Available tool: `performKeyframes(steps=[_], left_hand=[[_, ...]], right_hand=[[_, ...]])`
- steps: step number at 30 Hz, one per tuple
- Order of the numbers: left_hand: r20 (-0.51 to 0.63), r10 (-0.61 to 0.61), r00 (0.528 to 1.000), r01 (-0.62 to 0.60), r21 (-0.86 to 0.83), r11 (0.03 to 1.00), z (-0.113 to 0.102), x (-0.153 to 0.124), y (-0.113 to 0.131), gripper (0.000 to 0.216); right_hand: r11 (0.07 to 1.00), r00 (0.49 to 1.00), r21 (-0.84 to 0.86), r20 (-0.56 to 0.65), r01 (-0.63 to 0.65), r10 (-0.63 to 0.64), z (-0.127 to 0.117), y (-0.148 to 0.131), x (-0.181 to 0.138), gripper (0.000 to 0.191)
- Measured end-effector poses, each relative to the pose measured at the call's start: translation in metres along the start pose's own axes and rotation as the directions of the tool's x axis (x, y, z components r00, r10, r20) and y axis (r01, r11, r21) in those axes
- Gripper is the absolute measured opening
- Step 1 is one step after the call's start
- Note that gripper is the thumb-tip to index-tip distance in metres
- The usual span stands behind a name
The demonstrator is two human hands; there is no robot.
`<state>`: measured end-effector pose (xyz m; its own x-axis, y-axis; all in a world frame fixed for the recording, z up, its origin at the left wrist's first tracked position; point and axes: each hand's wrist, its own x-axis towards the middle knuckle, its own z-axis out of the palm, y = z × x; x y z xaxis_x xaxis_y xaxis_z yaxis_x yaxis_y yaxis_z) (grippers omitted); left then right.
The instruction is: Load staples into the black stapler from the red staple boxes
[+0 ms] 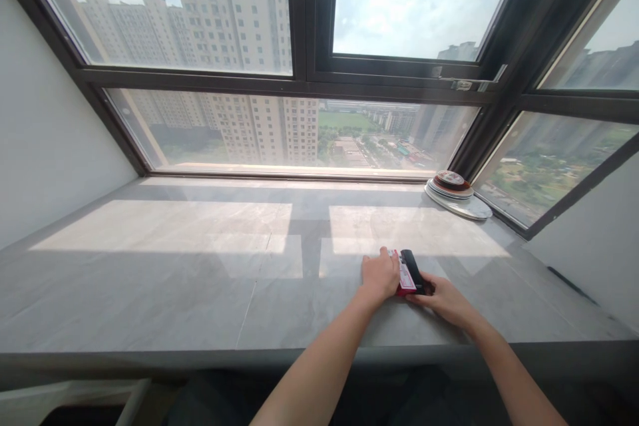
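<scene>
Both my hands meet on a grey stone window sill (200, 279), right of its middle. My left hand (379, 276) is curled with its fingers closed against the left side of a small red and white box (405, 276). My right hand (444, 298) grips a black object (413, 267) lying against the box's right side; its fingers wrap the near end. What the black object is I cannot make out. The box lies on the sill in a strip of shade between sunlit patches.
A stack of round plates (456, 194) sits in the far right corner of the sill by the dark window frame (299, 80). White walls close off both ends. The sill's front edge (150, 353) runs just below my forearms.
</scene>
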<state>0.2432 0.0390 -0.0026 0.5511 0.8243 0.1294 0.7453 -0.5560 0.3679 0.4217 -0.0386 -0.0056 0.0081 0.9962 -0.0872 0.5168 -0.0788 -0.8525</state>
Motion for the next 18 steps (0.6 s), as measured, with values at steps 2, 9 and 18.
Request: performKeyframes(steps=[2, 9, 18], left_hand=[[0.025, 0.033, 0.999, -0.032, -0.040, 0.999, 0.008, 0.019, 0.022, 0.041], [0.069, -0.023, 0.997, 0.036, -0.192, 0.981, 0.022, 0.037, 0.044, 0.072], [0.027, -0.100, 0.995, 0.103, -0.352, 0.930, -0.028, -0.072, -0.058, 0.067]], right_hand=[[0.999, 0.999, -0.017, -0.005, -0.046, 0.046, -0.026, 0.015, 0.002, 0.074], [0.996, 0.985, -0.027, -0.149, -0.089, 0.084, -0.058, 0.037, -0.005, 0.095], [0.966, 0.925, -0.260, -0.366, 0.004, -0.102, 0.027, -0.032, -0.042, 0.072]])
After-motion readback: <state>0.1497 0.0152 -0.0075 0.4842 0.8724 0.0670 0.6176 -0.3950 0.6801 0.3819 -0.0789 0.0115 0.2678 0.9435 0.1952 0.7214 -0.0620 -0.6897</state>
